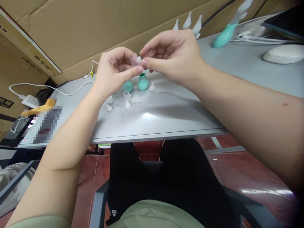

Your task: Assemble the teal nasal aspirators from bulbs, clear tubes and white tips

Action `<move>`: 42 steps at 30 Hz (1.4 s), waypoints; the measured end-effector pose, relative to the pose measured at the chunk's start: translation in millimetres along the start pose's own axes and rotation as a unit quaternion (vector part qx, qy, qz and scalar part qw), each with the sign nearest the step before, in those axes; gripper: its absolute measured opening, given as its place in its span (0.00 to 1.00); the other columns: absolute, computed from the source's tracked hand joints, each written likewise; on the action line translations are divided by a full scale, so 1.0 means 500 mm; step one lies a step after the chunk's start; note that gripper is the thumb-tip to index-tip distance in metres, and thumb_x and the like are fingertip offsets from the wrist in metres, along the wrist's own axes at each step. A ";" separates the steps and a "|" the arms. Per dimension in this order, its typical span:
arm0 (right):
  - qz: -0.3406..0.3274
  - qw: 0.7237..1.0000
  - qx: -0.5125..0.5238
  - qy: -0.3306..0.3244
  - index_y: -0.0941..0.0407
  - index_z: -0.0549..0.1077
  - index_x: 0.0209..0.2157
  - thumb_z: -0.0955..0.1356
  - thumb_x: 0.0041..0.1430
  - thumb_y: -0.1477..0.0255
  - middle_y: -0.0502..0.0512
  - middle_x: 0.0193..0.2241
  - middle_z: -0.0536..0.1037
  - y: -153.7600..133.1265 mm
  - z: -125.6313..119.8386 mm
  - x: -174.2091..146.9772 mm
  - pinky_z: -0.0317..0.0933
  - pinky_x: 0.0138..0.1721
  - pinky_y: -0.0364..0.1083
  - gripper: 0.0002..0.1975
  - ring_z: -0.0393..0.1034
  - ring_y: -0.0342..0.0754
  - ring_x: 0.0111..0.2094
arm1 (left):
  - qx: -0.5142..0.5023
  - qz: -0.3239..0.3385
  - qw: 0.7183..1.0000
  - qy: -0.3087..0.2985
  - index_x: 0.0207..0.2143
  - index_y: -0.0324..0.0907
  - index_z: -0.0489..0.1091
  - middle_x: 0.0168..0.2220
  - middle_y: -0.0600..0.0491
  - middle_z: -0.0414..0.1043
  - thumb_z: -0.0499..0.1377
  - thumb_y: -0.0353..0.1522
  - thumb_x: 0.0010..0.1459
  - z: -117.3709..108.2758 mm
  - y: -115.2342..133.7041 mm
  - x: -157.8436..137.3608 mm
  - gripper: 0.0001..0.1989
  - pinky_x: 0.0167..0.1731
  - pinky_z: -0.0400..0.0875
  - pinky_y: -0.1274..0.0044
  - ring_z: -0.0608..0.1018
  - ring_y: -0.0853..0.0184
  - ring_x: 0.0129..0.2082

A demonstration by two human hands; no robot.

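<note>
Above the grey desk, my left hand (117,65) pinches a small clear plastic cup-like piece (134,60) between thumb and fingers. My right hand (172,53) is at its right side, thumb and forefinger closed at a small white tip (139,59) on the piece; whether the tip is a separate part cannot be made out. Below the hands stand a teal rubber bulb (142,83) with an open neck and a second teal bulb (127,86), partly hidden. Around them lie a white nozzle (152,87), another white nozzle (128,104), a clear cup piece (127,95) and several tiny white parts.
Several white nozzles (187,21) stand at the back by the cardboard (95,28). A teal-and-clear assembled bulb device (224,35) leans at the back right, near cables and a white mouse (283,53). At left are a yellow tool (39,107) and a white charger (30,101).
</note>
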State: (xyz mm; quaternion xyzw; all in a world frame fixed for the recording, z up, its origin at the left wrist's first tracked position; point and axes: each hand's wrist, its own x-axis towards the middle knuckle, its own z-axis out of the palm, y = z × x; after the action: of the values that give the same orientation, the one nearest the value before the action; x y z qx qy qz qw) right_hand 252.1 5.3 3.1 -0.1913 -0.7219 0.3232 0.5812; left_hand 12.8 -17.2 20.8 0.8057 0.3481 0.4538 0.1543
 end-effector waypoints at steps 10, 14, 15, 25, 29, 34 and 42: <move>0.009 0.997 -0.067 0.042 0.46 0.91 0.34 0.84 0.69 0.70 0.53 0.40 0.93 -0.014 0.019 -0.013 0.85 0.47 0.55 0.07 0.89 0.56 0.44 | 0.005 0.065 0.998 -0.007 0.39 0.55 0.78 0.44 0.53 0.91 0.80 0.65 0.67 -0.008 -0.003 0.003 0.29 0.46 0.89 0.48 0.88 0.56 0.42; 0.017 0.998 -0.058 0.023 0.47 0.85 0.33 0.84 0.68 0.68 0.53 0.38 0.88 -0.012 0.029 -0.017 0.80 0.46 0.52 0.10 0.83 0.52 0.41 | 0.015 0.047 0.999 -0.003 0.38 0.57 0.76 0.42 0.50 0.89 0.79 0.59 0.66 -0.012 0.017 -0.003 0.23 0.45 0.88 0.46 0.90 0.49 0.41; 0.024 0.998 -0.052 0.011 0.47 0.84 0.34 0.84 0.69 0.68 0.53 0.37 0.86 -0.011 0.030 -0.017 0.77 0.44 0.51 0.11 0.81 0.51 0.40 | 0.016 0.039 0.999 -0.007 0.38 0.57 0.75 0.42 0.49 0.89 0.79 0.56 0.66 -0.012 0.020 -0.006 0.21 0.45 0.88 0.46 0.90 0.48 0.42; 0.067 0.995 0.000 -0.077 0.49 0.79 0.35 0.87 0.71 0.62 0.50 0.30 0.73 -0.005 0.014 -0.010 0.57 0.33 0.51 0.19 0.63 0.46 0.30 | -0.029 0.014 0.997 -0.070 0.38 0.56 0.80 0.42 0.49 0.91 0.80 0.76 0.54 -0.012 -0.010 0.005 0.38 0.44 0.95 0.43 0.92 0.47 0.41; 0.092 0.989 0.028 -0.109 0.50 0.79 0.35 0.85 0.74 0.67 0.51 0.31 0.72 0.001 0.006 -0.005 0.54 0.32 0.49 0.17 0.61 0.47 0.30 | -0.029 -0.031 0.997 -0.066 0.35 0.53 0.77 0.43 0.50 0.93 0.82 0.67 0.58 -0.009 0.009 -0.003 0.33 0.50 0.96 0.46 0.94 0.49 0.45; 0.120 0.982 0.071 -0.128 0.53 0.78 0.36 0.81 0.80 0.78 0.50 0.31 0.74 -0.001 -0.001 -0.002 0.56 0.32 0.44 0.17 0.63 0.44 0.31 | -0.076 -0.015 0.995 -0.061 0.32 0.56 0.78 0.40 0.50 0.92 0.86 0.60 0.54 -0.011 0.034 -0.007 0.28 0.45 0.97 0.46 0.95 0.47 0.42; 0.211 0.952 0.166 -0.144 0.54 0.77 0.37 0.69 0.86 0.83 0.51 0.33 0.76 -0.030 0.007 -0.011 0.69 0.36 0.42 0.17 0.72 0.43 0.31 | -0.083 -0.024 0.992 -0.090 0.37 0.55 0.79 0.47 0.49 0.94 0.83 0.53 0.60 -0.026 0.023 -0.010 0.21 0.58 0.95 0.45 0.97 0.45 0.50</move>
State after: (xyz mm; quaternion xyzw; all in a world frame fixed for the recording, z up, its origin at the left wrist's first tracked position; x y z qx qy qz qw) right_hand 251.5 -9.7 9.0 -0.1911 -0.6773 0.5780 0.4130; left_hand 4.9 -29.7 31.3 0.8191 0.3127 0.4029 0.2626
